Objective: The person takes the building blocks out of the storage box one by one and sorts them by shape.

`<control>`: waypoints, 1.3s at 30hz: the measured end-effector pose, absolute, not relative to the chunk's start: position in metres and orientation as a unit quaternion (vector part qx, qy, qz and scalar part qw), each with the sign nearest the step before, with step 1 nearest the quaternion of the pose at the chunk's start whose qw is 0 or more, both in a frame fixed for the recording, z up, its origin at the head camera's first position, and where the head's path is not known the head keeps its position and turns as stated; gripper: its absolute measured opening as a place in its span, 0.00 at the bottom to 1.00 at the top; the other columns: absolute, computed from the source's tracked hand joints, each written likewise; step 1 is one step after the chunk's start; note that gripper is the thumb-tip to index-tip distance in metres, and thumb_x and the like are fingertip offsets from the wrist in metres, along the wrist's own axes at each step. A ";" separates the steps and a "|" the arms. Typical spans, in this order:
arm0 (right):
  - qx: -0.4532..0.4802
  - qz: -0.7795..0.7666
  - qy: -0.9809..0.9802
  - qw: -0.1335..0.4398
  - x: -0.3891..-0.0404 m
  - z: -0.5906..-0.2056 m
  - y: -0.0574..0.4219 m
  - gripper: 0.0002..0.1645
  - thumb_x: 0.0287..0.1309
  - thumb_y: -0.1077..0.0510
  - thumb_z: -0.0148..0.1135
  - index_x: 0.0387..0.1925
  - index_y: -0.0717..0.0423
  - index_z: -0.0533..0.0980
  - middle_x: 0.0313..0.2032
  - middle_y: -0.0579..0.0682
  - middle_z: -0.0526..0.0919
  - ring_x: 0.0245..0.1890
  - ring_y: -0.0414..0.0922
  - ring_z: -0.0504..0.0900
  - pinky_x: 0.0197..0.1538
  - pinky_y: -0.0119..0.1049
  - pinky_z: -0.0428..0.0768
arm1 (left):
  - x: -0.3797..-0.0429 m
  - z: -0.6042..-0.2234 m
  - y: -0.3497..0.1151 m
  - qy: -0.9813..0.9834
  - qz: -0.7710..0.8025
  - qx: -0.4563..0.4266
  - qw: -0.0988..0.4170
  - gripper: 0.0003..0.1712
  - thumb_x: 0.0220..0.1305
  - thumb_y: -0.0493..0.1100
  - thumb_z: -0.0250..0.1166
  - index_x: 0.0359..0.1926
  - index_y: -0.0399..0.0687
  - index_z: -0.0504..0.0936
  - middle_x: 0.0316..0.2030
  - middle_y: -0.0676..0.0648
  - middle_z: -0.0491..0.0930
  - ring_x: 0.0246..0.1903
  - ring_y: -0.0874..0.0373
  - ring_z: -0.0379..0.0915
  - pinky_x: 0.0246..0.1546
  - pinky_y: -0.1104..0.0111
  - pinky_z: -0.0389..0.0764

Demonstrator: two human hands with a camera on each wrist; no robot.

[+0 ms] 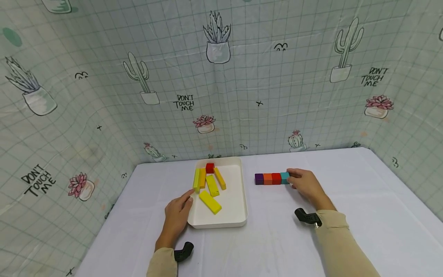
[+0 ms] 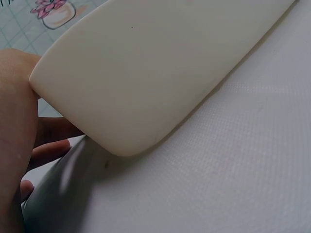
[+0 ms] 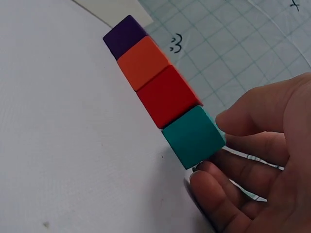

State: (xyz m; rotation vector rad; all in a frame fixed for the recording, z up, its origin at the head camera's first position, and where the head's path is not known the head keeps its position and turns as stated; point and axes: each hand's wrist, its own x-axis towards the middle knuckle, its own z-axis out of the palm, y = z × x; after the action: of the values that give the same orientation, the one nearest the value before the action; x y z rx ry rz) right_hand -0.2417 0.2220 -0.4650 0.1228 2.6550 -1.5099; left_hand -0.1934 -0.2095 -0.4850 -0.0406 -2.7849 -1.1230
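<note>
A row of cubes lies to the right of the white tray (image 1: 237,224): a purple cube (image 1: 259,179), an orange cube (image 1: 268,179), a red cube (image 1: 276,178) and a teal cube (image 1: 284,177), side by side. My right hand (image 1: 306,186) holds the teal cube (image 3: 194,137) at the row's right end, thumb and fingers at its sides. At the tray's left rim, my left hand (image 1: 177,215) grips the edge. The left wrist view shows fingers (image 2: 51,151) below the tray's corner (image 2: 116,116), partly hidden by it.
Inside the tray lie several yellow blocks (image 1: 210,202) and a red cube (image 1: 210,168) near its far end. A white cloth (image 1: 277,238) covers the table. Behind stands a printed curtain (image 1: 242,77) with plant drawings, which wraps round both sides.
</note>
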 end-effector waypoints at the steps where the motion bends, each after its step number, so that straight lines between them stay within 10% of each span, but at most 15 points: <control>1: 0.040 -0.494 0.867 0.045 -0.242 -0.463 0.222 0.31 0.71 0.56 0.53 0.70 0.64 0.67 0.65 0.66 0.73 0.46 0.54 0.83 0.52 0.44 0.81 | -0.193 -0.485 -0.210 -0.925 -0.373 -0.013 0.069 0.24 0.77 0.48 0.51 0.69 0.55 0.75 0.59 0.42 0.79 0.61 0.41 0.69 0.69 0.43 0.47; 20: 0.032 -0.475 0.879 -0.029 -0.250 -0.438 0.191 0.25 0.72 0.52 0.52 0.62 0.62 0.75 0.58 0.63 0.79 0.58 0.59 0.75 0.61 0.55 0.74 | -0.194 -0.485 -0.214 -0.924 -0.375 -0.009 0.069 0.23 0.77 0.47 0.51 0.69 0.55 0.75 0.59 0.43 0.79 0.61 0.42 0.69 0.69 0.43 0.48; 39: -0.044 -0.590 0.806 0.025 -0.283 -0.424 0.107 0.21 0.70 0.53 0.55 0.56 0.62 0.78 0.47 0.57 0.85 0.45 0.50 0.84 0.42 0.40 0.84 | -0.194 -0.487 -0.211 -0.923 -0.376 -0.021 0.083 0.23 0.76 0.47 0.52 0.68 0.54 0.76 0.57 0.44 0.81 0.60 0.43 0.70 0.68 0.44 0.52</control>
State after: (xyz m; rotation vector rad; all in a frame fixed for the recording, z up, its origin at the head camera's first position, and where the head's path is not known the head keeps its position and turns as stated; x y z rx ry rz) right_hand -0.2828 0.1074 -0.4237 -0.1368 2.4927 -1.8239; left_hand -0.1943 -0.2108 -0.4866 -0.0628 -2.7538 -1.1232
